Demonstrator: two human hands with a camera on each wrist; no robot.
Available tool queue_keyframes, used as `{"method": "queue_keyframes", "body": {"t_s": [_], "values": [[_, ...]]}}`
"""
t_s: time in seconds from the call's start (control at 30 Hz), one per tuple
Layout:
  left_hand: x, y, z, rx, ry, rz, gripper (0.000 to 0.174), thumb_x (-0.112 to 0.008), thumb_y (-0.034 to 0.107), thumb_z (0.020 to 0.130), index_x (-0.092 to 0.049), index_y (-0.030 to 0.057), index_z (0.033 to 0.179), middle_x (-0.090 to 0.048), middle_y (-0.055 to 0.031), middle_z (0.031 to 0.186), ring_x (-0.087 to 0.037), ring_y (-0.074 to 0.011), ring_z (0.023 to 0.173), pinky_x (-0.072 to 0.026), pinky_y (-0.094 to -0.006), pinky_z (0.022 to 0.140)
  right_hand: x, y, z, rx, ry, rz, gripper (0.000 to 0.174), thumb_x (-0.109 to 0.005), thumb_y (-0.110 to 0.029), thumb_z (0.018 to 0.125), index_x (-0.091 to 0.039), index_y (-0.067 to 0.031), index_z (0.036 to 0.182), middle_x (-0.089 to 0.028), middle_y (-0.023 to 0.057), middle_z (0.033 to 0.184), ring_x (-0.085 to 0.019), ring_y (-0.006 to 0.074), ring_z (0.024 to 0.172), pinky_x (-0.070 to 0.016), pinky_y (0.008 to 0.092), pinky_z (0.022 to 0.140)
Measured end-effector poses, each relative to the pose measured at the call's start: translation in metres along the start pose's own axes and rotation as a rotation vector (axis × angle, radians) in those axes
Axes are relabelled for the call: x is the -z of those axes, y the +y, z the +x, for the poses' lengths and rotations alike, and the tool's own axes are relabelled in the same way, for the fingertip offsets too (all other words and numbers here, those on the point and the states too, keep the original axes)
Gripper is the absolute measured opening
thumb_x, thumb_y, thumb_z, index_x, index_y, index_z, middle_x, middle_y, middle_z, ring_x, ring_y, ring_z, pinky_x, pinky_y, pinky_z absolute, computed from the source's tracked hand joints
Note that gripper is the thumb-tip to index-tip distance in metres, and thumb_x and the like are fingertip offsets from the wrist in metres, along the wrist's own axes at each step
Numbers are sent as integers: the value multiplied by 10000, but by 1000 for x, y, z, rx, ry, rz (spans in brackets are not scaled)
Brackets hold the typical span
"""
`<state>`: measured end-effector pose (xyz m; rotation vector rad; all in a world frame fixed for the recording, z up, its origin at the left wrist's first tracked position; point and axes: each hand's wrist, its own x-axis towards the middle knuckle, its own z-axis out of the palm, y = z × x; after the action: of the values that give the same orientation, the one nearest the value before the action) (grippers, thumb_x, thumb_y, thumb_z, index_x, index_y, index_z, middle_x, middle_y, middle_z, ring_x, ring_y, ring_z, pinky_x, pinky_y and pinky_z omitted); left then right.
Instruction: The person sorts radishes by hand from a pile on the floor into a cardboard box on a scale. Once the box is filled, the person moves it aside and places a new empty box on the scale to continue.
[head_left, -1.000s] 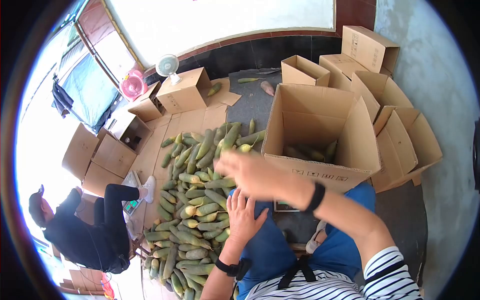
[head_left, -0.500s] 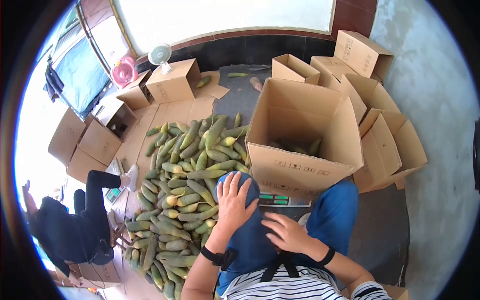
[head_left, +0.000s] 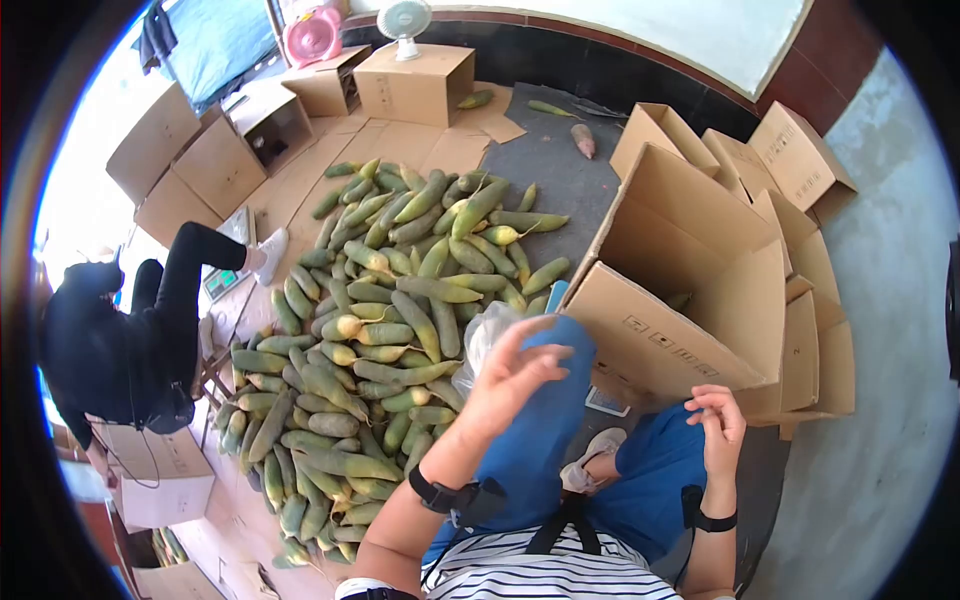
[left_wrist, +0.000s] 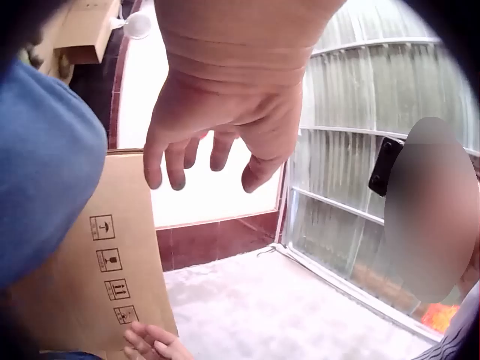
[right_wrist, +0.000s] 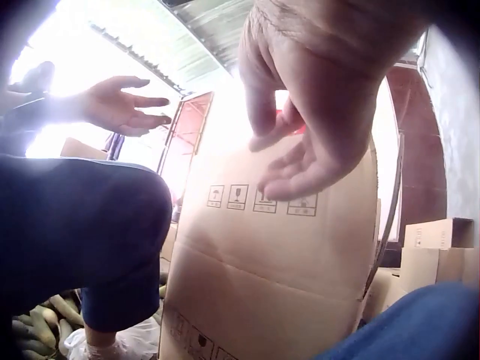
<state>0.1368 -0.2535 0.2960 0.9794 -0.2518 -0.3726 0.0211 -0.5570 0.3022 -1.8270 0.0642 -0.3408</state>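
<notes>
A tall cardboard box (head_left: 680, 325) stands open between and in front of the knees, a little green produce visible inside. My left hand (head_left: 515, 375) is raised over the left knee with fingers spread and slightly bent, holding nothing; the left wrist view shows the same hand (left_wrist: 225, 124) hanging in the air. Near the box's front side, above the right knee, my right hand (head_left: 718, 425) is lifted with loosely bent fingers and nothing in it; in the right wrist view that hand (right_wrist: 315, 112) is in front of the printed box wall (right_wrist: 262, 262).
A large pile of green radishes (head_left: 350, 400) covers the floor at left, beside a clear plastic bag (head_left: 485, 340). Someone in black (head_left: 105, 350) sits at far left. More boxes (head_left: 800, 160) stand at right, others (head_left: 415, 85) at the back with a fan (head_left: 405, 22).
My left hand has risen off the left knee. My right hand has moved right, from between the thighs to above the right knee. The head view has turned, and the box appears tilted.
</notes>
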Motion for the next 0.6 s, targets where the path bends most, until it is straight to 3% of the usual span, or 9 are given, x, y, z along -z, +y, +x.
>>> {"method": "queue_keyframes", "body": {"t_s": [0.17,0.2,0.27,0.3,0.37,0.47,0.53,0.57,0.6], "values": [[79,25,-2,13,427,64,483,-563,22,854,-442,27,1321,-483,-137,1320,-585,-247,1075,-533,-367,850,-92,-72,57,107,-191,14,245,-470,-18,934,-568,-17,1158,-524,90,1185,-610,136,903,-520,253,684],[117,36,-1,-72,426,401,449,-589,100,856,-478,16,1283,-510,-131,1277,-603,-234,1003,-532,-361,816,-118,-82,73,215,-248,-3,261,-485,-31,930,-553,-20,1182,-512,104,1199,-610,151,905,-523,259,700],[178,82,10,-128,585,411,472,-606,98,832,-488,25,1284,-566,-107,1168,-560,-209,1062,-529,-328,773,-166,-102,103,375,-353,-88,296,-502,-34,907,-546,-27,1200,-515,121,1195,-611,184,930,-525,291,730],[244,82,13,-366,565,657,434,-614,123,853,-500,20,1259,-606,-96,1070,-603,-191,954,-520,-297,747,-184,-109,113,422,-411,-157,311,-504,-24,887,-554,-31,1194,-530,124,1177,-611,203,952,-525,316,744],[224,127,15,-458,895,599,375,-613,149,874,-536,15,1216,-621,-91,1035,-610,-172,927,-505,-269,742,-218,-98,122,637,-461,-451,338,-561,-40,832,-572,-49,1170,-556,137,1134,-597,278,984,-508,370,810],[276,104,-9,-128,985,864,357,-627,194,875,-572,12,1178,-619,-73,1009,-596,-133,841,-490,-278,690,-230,-81,102,670,-799,-761,340,-609,-103,796,-592,-68,1133,-582,126,1079,-567,325,1018,-450,435,906],[329,12,-40,-207,808,1158,357,-631,181,838,-570,-5,1137,-624,-126,1043,-560,-177,695,-483,-317,605,-217,-52,78,622,-836,-772,341,-622,-138,789,-604,-79,1124,-590,116,1083,-556,309,1051,-414,444,948],[317,-23,-54,274,752,1222,274,-595,215,858,-607,-1,1025,-630,-177,976,-595,-255,744,-495,-353,645,-209,-40,67,568,-874,-787,344,-636,-174,782,-617,-90,1115,-598,106,1087,-544,294,1084,-379,453,989],[319,-76,-85,195,228,1857,286,-563,257,881,-609,-9,975,-630,-222,926,-612,-337,813,-498,-415,696,-202,-32,57,568,-873,-784,344,-636,-174,782,-617,-90,1115,-598,106,1087,-544,294,1084,-379,453,989]]}}
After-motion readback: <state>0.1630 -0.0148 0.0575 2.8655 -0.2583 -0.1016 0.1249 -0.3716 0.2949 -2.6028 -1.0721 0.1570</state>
